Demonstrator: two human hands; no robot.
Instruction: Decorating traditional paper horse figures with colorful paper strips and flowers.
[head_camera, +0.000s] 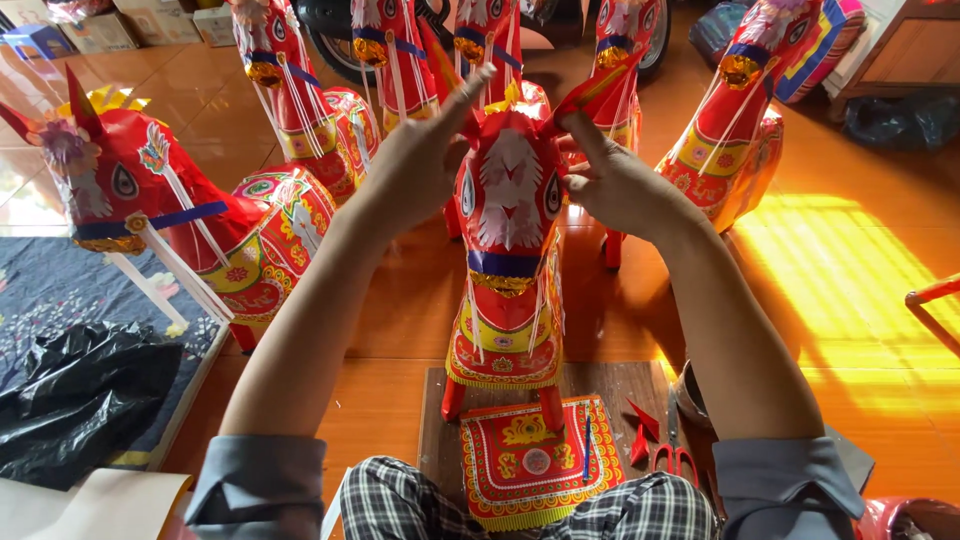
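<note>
1. Red paper horse (508, 250) standing upright on a dark wooden board (600, 385) on the orange tiled floor (840, 290), head toward the camera, between both forearms.
2. Left hand (415, 165) up at the horse's left ear (468, 100), fingers partly spread, fingertips touching the ear; no closed grip visible, more a steadying press.
3. Right hand (615, 185) pinching the red pointed ear (600, 90) on the other side, thumb and fingers closed on the paper near its base.
4. Flat decorated red-and-yellow panel (528, 458) lying on the board just in front of the horse's front legs; red-handled scissors (672, 455) and small red paper scraps (640, 430) just beside it.
5. Other finished red paper horses around: one large at left (190, 225), several in a row behind (300, 100), one at right (735, 130).
6. Risk, as a judgement: thin paper ears likely to crease or tear if pinched or pulled too hard.
7. Uneven pressure from the two hands likely to tip the light horse on its narrow legs, toward the close row behind.
8. Scissors close by the right elbow: a careless draw-back could knock them or snag the sleeve.
</note>
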